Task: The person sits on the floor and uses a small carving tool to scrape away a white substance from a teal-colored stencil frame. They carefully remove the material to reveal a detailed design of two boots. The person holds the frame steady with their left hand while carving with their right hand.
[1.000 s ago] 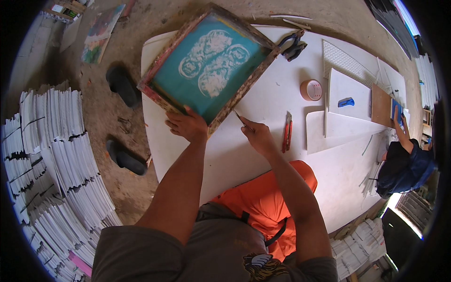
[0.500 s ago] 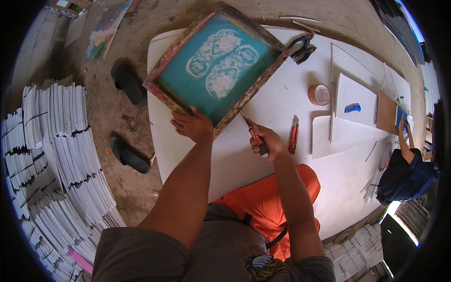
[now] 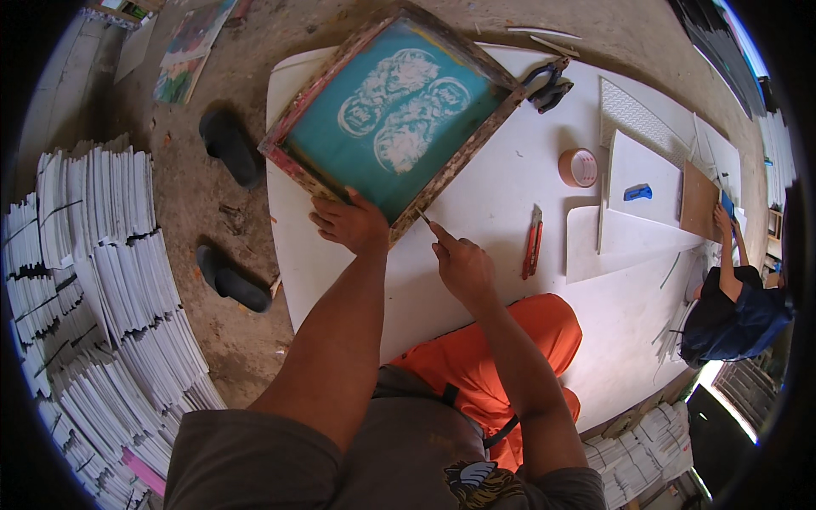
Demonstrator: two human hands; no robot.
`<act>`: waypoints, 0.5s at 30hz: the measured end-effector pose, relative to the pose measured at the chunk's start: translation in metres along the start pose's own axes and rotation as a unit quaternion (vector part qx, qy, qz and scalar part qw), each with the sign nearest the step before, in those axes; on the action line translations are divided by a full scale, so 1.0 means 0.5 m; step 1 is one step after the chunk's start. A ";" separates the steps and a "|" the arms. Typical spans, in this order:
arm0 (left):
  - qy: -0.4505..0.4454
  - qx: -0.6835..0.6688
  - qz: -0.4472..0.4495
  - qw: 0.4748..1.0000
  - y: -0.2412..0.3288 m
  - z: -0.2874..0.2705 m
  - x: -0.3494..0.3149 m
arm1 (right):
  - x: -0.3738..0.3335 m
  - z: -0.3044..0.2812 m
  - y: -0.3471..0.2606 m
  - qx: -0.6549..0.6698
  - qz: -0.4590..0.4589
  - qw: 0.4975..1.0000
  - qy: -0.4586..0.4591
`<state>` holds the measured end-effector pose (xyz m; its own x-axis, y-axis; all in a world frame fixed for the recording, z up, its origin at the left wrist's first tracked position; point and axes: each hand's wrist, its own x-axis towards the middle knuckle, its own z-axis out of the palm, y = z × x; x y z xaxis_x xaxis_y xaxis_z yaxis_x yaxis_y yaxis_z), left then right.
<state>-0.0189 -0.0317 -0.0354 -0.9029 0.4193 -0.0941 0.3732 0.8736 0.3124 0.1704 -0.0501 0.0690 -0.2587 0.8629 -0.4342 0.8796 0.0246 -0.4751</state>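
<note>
A screen-printing frame [image 3: 459, 177] of worn, stained wood lies tilted on the white tabletop. Its teal mesh carries a white printed design. My left hand [image 3: 350, 223] grips the frame's near left side by the bottom corner, thumb on top. My right hand [image 3: 466, 265] is closed around a slim tool with a thin metal blade [image 3: 423, 216], its tip at the frame's lower right edge. The fingers now cover its handle, which looked red and black earlier; its exact kind is unclear. A red utility knife [image 3: 533, 242] rests right of that hand.
Pliers [image 3: 551, 87] lie by the frame's right corner, with a tape roll [image 3: 579, 167] nearer. A blue cutter [image 3: 637, 193] rests on white boards [image 3: 595, 246]. At far right a person [image 3: 731, 314] handles a brown board. Black sandals [image 3: 229, 149] and paper stacks [image 3: 127, 272] stand left.
My right hand has turned and moved slightly left, bringing the blade tip down along the frame's edge toward the near corner. My left hand and the frame have barely moved.
</note>
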 end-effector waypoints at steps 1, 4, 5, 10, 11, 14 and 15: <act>-0.001 0.003 0.001 1.000 0.001 0.000 -0.001 | 0.001 0.003 0.004 -0.006 -0.005 1.000 -0.004; -0.015 -0.005 0.004 1.000 -0.004 -0.002 0.001 | 0.003 0.005 0.009 -0.027 -0.018 0.999 -0.019; -0.015 -0.006 0.003 1.000 -0.004 -0.002 0.002 | 0.004 0.000 0.005 -0.038 -0.019 0.999 -0.026; -0.012 -0.007 -0.006 1.000 0.003 -0.009 -0.002 | 0.006 -0.013 -0.007 -0.123 -0.031 0.991 -0.048; -0.019 -0.007 -0.006 1.000 0.006 -0.013 -0.003 | 0.007 -0.011 -0.007 -0.141 -0.035 0.989 -0.041; -0.033 -0.009 -0.004 0.999 0.011 -0.019 -0.002 | 0.015 -0.021 -0.022 -0.172 -0.034 0.983 -0.060; -0.035 -0.011 -0.002 0.999 0.006 -0.020 -0.001 | 0.021 -0.030 -0.031 -0.178 -0.033 0.981 -0.072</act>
<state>-0.0193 -0.0317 -0.0251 -0.8868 0.4335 -0.1602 0.3649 0.8696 0.3326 0.1601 -0.0336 0.0834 -0.3506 0.7735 -0.5280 0.9362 0.2741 -0.2200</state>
